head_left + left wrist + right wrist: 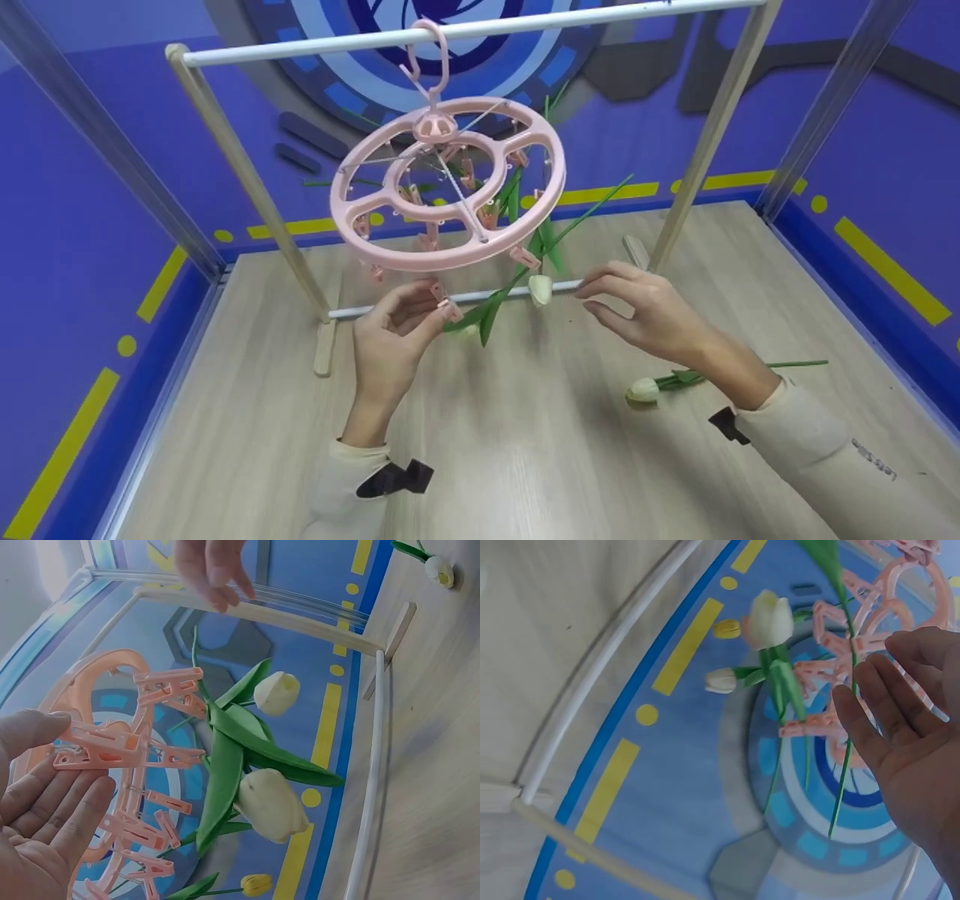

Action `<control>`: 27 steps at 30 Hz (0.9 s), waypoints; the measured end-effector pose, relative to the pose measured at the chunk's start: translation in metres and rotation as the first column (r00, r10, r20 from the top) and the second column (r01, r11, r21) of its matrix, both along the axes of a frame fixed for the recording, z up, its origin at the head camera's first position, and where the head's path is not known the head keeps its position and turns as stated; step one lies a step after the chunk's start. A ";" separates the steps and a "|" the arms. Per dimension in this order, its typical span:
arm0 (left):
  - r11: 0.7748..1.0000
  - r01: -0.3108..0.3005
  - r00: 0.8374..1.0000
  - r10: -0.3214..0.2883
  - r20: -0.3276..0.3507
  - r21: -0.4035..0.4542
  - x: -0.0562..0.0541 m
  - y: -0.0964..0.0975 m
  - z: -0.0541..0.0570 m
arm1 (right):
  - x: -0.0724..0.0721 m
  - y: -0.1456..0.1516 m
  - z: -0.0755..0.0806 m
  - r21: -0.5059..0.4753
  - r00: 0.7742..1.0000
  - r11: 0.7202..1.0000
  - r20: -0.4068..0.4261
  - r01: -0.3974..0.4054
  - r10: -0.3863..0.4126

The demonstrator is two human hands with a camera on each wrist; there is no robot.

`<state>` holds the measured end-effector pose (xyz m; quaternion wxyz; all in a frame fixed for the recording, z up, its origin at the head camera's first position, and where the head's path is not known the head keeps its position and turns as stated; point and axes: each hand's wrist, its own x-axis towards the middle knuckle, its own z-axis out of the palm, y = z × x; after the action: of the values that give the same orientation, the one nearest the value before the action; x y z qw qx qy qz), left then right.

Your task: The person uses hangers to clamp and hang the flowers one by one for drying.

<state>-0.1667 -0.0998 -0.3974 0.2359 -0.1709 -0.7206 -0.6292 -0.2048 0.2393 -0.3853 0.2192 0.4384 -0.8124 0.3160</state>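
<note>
My left hand (pixel 388 341) pinches a pink clothespin (pixel 450 307) between thumb and fingers, below the near rim of a round pink hanging dryer (pixel 420 260). In the left wrist view the thumb presses on this clothespin (pixel 101 750). Right of it, a white tulip (pixel 540 290) hangs head down under the dryer. A second white tulip (pixel 274 806) hangs close by; whether the pinched clothespin bites its stem I cannot tell. My right hand (pixel 645 315) is beside the hanging tulip, fingers loosely bent, holding nothing.
By its hook (pixel 429 60), the dryer hangs from a white bar (pixel 300 49) on a wooden frame (pixel 712 135). Another white tulip (pixel 643 391) lies on the table (pixel 525 465) beneath the right forearm. Behind the dryer hangs a yellow tulip (pixel 256 885). Blue panels (pixel 885 202) enclose the table.
</note>
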 end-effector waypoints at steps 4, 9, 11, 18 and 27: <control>1.000 0.002 1.000 -0.002 0.002 0.003 0.000 0.001 0.000 | 0.000 0.017 -0.006 0.008 0.999 0.999 0.002 0.041 -0.041; 1.000 0.016 1.000 -0.016 0.006 0.016 0.000 0.002 0.000 | 0.001 0.038 -0.014 0.012 0.994 0.995 0.029 0.103 -0.103; 1.000 0.019 1.000 -0.019 0.003 0.021 -0.001 0.002 0.000 | 0.002 0.046 -0.018 0.012 0.990 0.991 0.050 0.131 -0.131; 0.999 0.024 1.000 -0.024 -0.005 0.031 -0.002 0.003 0.000 | 0.003 0.075 -0.034 0.023 0.971 0.976 0.099 0.218 -0.219; 0.999 0.022 1.000 -0.023 0.009 0.039 0.000 0.003 0.001 | 0.007 0.111 -0.053 0.096 0.936 0.948 0.156 0.303 -0.315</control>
<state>-0.1670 -0.0972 -0.3967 0.2286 -0.1714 -0.7075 -0.6464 -0.1975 0.3499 -0.4382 0.1807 0.2842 -0.8974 0.2851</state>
